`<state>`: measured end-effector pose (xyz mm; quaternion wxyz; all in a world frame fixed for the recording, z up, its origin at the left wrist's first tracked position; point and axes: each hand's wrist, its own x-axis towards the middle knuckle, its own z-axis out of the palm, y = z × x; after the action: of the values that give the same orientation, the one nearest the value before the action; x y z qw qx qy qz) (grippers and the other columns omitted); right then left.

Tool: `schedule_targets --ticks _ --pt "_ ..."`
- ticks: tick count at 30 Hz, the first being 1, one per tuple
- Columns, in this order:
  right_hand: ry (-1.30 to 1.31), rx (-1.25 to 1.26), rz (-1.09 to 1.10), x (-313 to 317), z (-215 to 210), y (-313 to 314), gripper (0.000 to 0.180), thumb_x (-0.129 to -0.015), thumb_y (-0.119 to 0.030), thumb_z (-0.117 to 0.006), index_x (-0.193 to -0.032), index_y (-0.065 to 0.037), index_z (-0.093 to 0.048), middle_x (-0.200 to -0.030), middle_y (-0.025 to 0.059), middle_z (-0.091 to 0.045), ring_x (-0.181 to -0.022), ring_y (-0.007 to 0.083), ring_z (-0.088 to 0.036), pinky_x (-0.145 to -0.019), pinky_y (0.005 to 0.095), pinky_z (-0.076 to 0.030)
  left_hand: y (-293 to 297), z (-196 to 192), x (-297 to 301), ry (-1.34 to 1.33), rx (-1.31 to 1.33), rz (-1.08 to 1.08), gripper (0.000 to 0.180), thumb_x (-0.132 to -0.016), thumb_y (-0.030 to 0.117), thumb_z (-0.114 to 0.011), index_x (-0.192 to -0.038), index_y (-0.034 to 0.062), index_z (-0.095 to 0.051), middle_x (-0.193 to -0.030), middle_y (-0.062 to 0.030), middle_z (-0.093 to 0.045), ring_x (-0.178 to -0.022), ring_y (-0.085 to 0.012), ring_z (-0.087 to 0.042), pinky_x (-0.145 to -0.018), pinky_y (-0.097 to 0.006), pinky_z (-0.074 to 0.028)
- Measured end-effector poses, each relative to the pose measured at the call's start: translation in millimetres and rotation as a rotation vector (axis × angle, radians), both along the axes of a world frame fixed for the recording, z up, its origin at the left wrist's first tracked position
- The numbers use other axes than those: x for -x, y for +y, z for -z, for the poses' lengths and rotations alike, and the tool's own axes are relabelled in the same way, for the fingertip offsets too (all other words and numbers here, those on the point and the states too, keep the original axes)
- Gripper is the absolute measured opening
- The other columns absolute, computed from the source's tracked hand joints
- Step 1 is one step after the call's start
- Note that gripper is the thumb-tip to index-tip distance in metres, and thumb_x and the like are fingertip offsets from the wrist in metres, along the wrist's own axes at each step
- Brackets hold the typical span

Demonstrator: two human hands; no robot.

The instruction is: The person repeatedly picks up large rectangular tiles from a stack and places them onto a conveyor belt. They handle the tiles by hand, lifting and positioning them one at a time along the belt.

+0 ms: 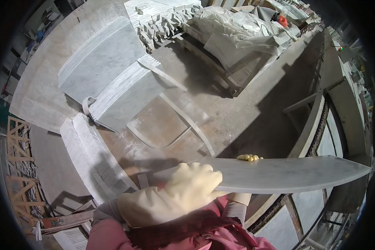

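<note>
Across the front of my body lies a thin grey marble slab [279, 173] with a curved near edge and a pointed right end. My right hand [250, 158], in a yellow glove, reaches beneath it; its fingertips curl over the far edge, and the slab hides the palm. Toward the slab's left part, my left hand [196, 179], gloved in pale yellow, is closed at the near edge with its knuckles up. Its palm and most of its grip are hidden.
Stacked curved marble slabs [125, 93] lean on a large round-edged board [41, 91] at left. Beyond is a plastic-covered pallet load [241, 37]. Loose pale strips [191, 125] lie on the floor. A curved bench [316, 137] with inset panels runs along my right.
</note>
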<state>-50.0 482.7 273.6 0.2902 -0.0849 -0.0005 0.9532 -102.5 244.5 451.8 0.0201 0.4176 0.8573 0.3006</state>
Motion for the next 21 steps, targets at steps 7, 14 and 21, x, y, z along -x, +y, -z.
schedule_targets --ticks 7,14,21 --pt "-0.267 -0.007 0.328 -69 22 -34 0.036 -0.107 -0.038 -0.051 -0.082 -0.014 -0.063 -0.077 -0.0019 -0.059 -0.079 0.0160 -0.058 -0.088 0.0369 -0.051 -43 -1 -24 0.222 -0.275 0.101 0.037 -0.072 0.033 -0.088 -0.096 0.0098 -0.073 -0.086 -0.0047 -0.070 -0.075 -0.0276 -0.068 -0.063 -0.040 -0.050" --pt "-0.729 0.016 0.567 -101 15 -41 0.054 -0.109 -0.053 -0.037 -0.137 -0.009 -0.051 -0.135 0.0084 -0.053 -0.128 0.0243 -0.048 -0.115 0.0371 -0.036 -48 5 4 -0.120 -0.229 0.076 0.029 -0.090 0.025 -0.082 -0.083 -0.0005 -0.070 -0.066 -0.0068 -0.054 -0.060 -0.0194 -0.050 -0.058 -0.035 -0.040" --pt "-0.963 0.211 0.569 -176 20 -42 0.064 -0.111 -0.055 -0.031 -0.147 -0.007 -0.055 -0.149 0.0064 -0.058 -0.129 0.0250 -0.056 -0.111 0.0349 -0.040 2 36 26 0.226 -0.285 0.413 0.035 -0.104 0.031 -0.068 -0.082 0.0043 -0.065 -0.070 0.0029 -0.051 -0.067 -0.0083 -0.046 -0.063 -0.028 -0.038"
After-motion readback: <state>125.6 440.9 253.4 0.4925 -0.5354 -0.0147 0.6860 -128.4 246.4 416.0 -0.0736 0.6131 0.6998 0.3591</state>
